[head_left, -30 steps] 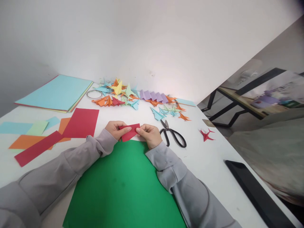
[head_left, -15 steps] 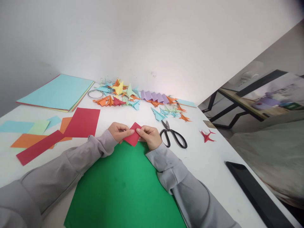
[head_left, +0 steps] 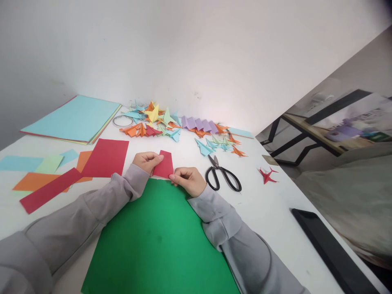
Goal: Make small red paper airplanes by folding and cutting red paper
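Observation:
A small red piece of paper (head_left: 164, 165) is held up between my hands, just above the far edge of a green sheet (head_left: 159, 237). My left hand (head_left: 147, 162) pinches its left side between thumb and fingers. At its lower right corner, the thumb and forefinger of my right hand (head_left: 189, 180) close on the paper. Black-handled scissors (head_left: 226, 175) lie right of my right hand, blades pointing away. Larger red paper (head_left: 107, 158) and a red strip (head_left: 52, 191) rest to the left.
Several folded paper figures (head_left: 153, 116) and purple pleated paper (head_left: 199, 124) line the wall. A stack of coloured sheets (head_left: 73, 118) and a wire ring (head_left: 123, 121) lie back left. To the right are a red folded figure (head_left: 267, 175) and a black flat object (head_left: 333, 253).
The small red paper has moved slightly left and turned from a diamond position to nearly upright. My left hand shifted left and up; my right hand now grips the lower corner.

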A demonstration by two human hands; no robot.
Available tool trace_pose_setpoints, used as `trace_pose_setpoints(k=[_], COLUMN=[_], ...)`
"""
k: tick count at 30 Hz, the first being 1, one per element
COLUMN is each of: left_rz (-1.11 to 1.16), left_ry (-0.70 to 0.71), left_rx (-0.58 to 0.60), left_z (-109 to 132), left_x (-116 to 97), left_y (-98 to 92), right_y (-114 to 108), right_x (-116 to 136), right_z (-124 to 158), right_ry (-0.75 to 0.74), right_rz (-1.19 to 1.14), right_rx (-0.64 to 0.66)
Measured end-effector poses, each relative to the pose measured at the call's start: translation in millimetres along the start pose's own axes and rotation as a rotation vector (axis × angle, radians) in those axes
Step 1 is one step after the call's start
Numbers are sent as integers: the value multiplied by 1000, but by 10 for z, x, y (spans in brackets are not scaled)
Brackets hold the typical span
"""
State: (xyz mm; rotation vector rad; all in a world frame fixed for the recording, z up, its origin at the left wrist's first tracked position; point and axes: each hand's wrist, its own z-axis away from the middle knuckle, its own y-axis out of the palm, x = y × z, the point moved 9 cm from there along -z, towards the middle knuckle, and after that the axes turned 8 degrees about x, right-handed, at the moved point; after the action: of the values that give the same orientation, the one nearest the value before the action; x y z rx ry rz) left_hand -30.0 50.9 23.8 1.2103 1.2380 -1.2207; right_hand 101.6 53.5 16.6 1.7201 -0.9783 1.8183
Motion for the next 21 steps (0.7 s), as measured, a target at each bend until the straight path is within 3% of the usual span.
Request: trace_pose_setpoints(k=[4, 9, 21], left_rz=[50, 63, 428], left_ry=[-37, -51, -107], left_rx=[-29, 52, 299], left_z=[14, 37, -55], left_x=[-12, -10, 73], left_y=[-44, 71, 260], right_y=[-40, -129, -106], right_x=[14, -100, -223], right_z=[5, 15, 14], right_ry=[-12, 56, 135], right_rz=[-18, -147, -261], right_rx=[-44, -178, -99])
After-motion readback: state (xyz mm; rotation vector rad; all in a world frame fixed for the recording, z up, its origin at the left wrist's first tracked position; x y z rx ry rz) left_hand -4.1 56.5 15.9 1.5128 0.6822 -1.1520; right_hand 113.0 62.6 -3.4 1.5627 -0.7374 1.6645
